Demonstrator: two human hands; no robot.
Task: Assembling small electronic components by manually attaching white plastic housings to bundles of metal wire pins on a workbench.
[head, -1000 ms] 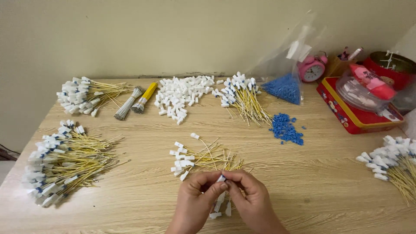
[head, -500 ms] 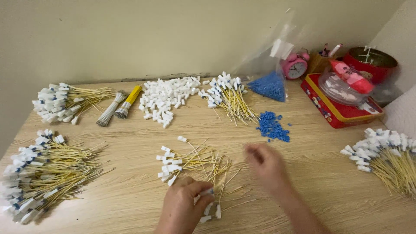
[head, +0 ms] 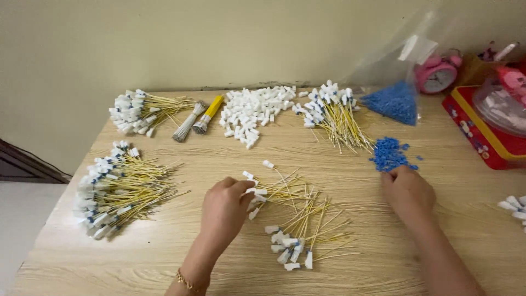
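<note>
Left hand [head: 223, 211] is pinching a white-capped yellow wire [head: 257, 192] between thumb and fingertips, just at the edge of the loose pile of yellow wires [head: 304, 225] lying mid-table. Right hand [head: 408, 192] is resting palm down, fingers curled onto the near edge of the small heap of blue beads [head: 390, 154]; cannot tell whether it is gripping any.

Wooden table [head: 219, 153] is carrying everything. Large bundle of finished capped wires [head: 118, 189] is lying at the left edge; a second bundle [head: 139, 109] sits at the back left. Beside that, a grey wire bundle [head: 187, 123] and a yellow-sleeved bundle [head: 208, 115] are lying side by side. Heap of white plastic caps [head: 255, 109] is sitting at the back centre, with another capped bundle [head: 334, 112] just to its right.

Clear plastic bag [head: 402, 71] is standing open at the back right, holding a mound of blue beads. Pink alarm clock [head: 437, 74] is standing behind it. Red tin [head: 482, 137] is sitting at the right edge, with a clear bowl [head: 501, 107] on top of it; contents unclear.
</note>
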